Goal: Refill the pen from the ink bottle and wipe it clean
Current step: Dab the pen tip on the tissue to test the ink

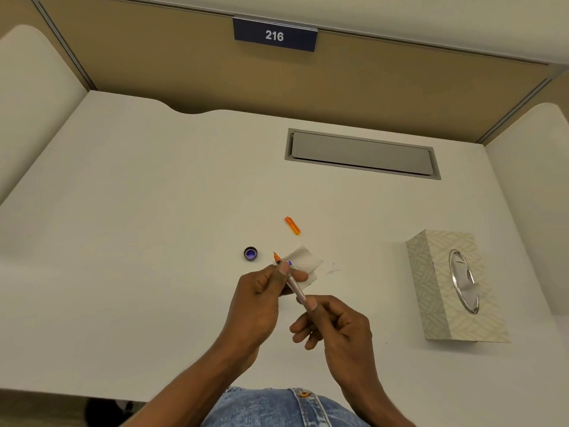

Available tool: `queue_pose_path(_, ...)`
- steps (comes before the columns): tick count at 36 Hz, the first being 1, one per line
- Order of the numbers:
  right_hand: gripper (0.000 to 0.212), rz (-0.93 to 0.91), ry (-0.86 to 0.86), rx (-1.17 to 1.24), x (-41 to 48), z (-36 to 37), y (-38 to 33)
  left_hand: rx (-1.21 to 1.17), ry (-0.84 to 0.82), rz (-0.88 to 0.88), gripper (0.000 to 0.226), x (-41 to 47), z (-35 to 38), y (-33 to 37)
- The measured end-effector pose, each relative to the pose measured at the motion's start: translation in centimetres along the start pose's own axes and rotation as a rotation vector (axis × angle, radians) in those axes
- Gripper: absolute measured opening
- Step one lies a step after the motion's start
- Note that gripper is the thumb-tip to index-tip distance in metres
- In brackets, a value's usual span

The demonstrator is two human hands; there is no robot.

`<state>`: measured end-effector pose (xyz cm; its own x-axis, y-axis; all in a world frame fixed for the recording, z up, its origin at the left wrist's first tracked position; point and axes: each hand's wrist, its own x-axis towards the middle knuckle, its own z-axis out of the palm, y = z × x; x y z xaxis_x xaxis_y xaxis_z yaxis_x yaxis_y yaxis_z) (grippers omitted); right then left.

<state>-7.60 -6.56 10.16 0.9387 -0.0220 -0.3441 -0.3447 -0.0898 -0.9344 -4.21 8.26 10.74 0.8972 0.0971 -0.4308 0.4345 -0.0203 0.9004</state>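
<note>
**Orange-tipped pen held in both hands, tissue behind the nib end**

Orange plastic marks the front section of the pen [291, 280], and its fine nib points away from you toward the far edge of the table [154, 195]. Your left hand [261, 298] pinches the pen just behind that orange section, its grip also clenched on a folded white tissue [304, 261] that lies against the barrel. Your right hand [335, 326] pinches the rear end of the pale barrel between thumb and fingertips. The pen sits above the middle of the table, toward the near edge.

Judging by its look, the pen is light, stiff and smooth, so it could twist or slip in a loose pinch. Keep the hold on the barrel, not on the nib, which looks thin and easy to bend, and likely carries wet ink. The tissue is soft and limp; a blue stain shows on it near your left fingers.

An open ink bottle [250, 253] stands just left of the nib, and a knock could spill it. The orange cap [292, 225] lies beyond the tissue, apart from it. A tissue box [455, 288] sits near the right edge. Faint marks show on the table right of the tissue.
</note>
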Motion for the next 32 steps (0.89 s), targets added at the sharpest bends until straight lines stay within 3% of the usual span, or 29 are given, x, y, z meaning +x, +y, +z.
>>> queue_pose_path(7,0.012,-0.018,0.018,-0.050,0.17,-0.07,-0.27,0.022,-0.004,0.005,0.043,0.05,0.03,-0.05)
queue_pose_path(13,0.029,-0.009,-0.022,-0.032,0.19,0.03,0.02,-0.005,-0.017,0.006,0.043,0.11,0.06,-0.04)
queue_pose_path(18,0.029,-0.013,-0.009,-0.019,0.10,0.15,0.05,-0.010,-0.005,0.014,0.043,0.12,-0.11,-0.20)
queue_pose_path(24,0.013,-0.019,0.009,-0.068,0.20,0.04,0.15,0.010,-0.005,0.013,0.043,0.08,-0.07,-0.22)
queue_pose_path(32,0.028,-0.012,-0.031,-0.027,0.13,0.02,0.32,-0.003,-0.017,0.011,0.043,0.00,-0.03,-0.12)
